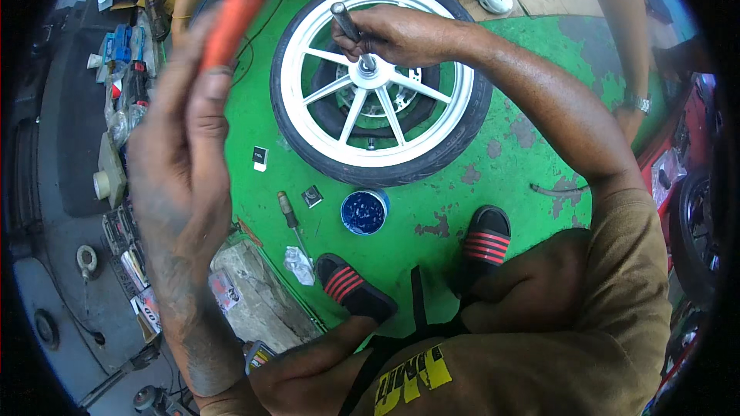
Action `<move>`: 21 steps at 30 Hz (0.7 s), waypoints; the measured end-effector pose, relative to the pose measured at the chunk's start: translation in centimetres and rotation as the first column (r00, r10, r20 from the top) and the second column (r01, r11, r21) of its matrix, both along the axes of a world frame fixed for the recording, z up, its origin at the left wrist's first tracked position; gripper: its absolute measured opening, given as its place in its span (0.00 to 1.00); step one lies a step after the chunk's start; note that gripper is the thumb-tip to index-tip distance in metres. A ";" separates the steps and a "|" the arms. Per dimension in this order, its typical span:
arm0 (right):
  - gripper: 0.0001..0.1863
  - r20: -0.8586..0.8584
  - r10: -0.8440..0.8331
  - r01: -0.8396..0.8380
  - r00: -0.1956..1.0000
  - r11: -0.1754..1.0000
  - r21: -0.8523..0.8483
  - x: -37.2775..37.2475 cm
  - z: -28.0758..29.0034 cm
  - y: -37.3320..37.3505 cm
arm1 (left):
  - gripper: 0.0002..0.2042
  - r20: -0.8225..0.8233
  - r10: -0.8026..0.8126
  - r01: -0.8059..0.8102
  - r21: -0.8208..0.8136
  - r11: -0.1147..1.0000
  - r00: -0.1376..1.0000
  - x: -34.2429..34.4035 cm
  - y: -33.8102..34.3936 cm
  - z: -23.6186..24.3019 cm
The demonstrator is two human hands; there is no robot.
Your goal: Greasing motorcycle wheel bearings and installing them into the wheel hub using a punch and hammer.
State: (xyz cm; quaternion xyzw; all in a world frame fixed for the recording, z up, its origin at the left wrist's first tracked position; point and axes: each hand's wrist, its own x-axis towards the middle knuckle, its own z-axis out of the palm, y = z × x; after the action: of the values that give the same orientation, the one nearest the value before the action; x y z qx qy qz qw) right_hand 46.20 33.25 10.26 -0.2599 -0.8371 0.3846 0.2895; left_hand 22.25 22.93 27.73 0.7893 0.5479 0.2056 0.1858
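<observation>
My left hand is raised at the left, close to the camera, its fingers wrapped round the orange handle of a hammer. The hammer's dark head is blurred and partly cut off by the top edge. My right hand grips a steel rod, holding it nearly upright over the hub. The hub belongs to a white spoked wheel with a black tyre, which lies flat on the floor. Below the rod, a shiny round metal piece shows in the hub; my fingers partly hide the contact.
A tub of blue grease stands near the wheel, beside a small dark square piece. A screwdriver lies left of them. Another person's arm with a watch reaches down at the right. Tools and parts crowd a dark bench at the left.
</observation>
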 end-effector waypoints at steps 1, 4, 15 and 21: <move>0.05 -0.003 -0.008 0.008 1.000 1.000 0.020 0.0 0.0 0.0 | 0.21 0.152 0.029 -0.035 0.039 0.999 0.988 -0.1 -0.1 -0.3; 0.05 -0.008 -0.013 0.014 1.000 0.999 0.031 -0.1 0.2 -0.1 | 0.21 0.028 -0.008 0.006 0.097 0.995 1.000 -0.2 -0.2 -1.5; 0.07 0.067 -0.050 0.048 0.997 0.998 0.037 -1.1 0.9 0.7 | 0.21 0.291 0.057 -0.111 0.173 0.979 0.955 -1.3 -0.5 -1.6; 0.07 0.021 -0.029 0.028 0.999 0.999 0.015 -1.7 0.6 1.1 | 0.22 0.195 0.198 -0.224 0.121 0.967 0.961 -1.1 -0.7 -2.3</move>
State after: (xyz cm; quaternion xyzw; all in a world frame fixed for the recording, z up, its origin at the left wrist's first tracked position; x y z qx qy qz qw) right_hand 44.51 34.34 10.90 -0.2738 -0.8391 0.3716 0.2878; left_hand 21.15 22.27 25.48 0.7155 0.5938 0.3336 0.1552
